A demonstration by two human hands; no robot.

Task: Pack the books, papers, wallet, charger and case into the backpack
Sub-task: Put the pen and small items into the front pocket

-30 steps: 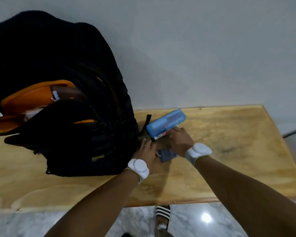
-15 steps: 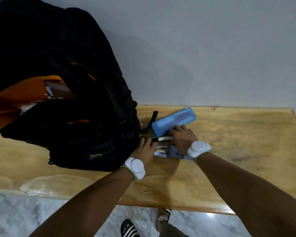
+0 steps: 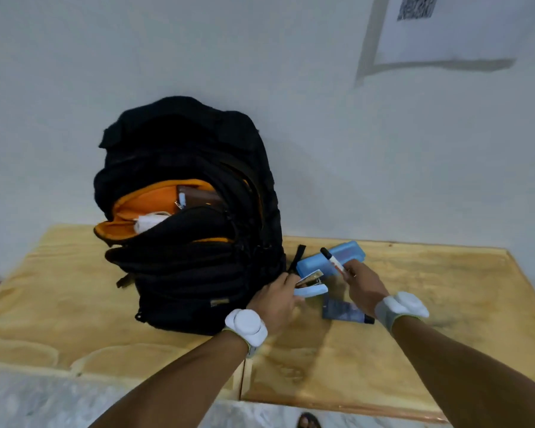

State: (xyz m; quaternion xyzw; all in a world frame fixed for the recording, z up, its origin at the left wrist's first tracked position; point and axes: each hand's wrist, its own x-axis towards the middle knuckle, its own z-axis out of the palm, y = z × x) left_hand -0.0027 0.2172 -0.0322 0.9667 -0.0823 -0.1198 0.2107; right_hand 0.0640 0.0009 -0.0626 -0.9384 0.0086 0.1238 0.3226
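Open backpack (image 3: 179, 273) holds a wallet (image 3: 200, 197); left hand (image 3: 275, 299) grips a stapler (image 3: 311, 285), right hand (image 3: 363, 284) a marker (image 3: 332, 261).

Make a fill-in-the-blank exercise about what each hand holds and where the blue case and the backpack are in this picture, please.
1. The left hand holds a light blue ____.
2. The right hand holds a marker with a ____ cap.
3. The blue case lies on the wooden ____, right of the backpack.
4. The lining of the backpack's open pocket is ____.

Missing words: stapler; black; table; orange
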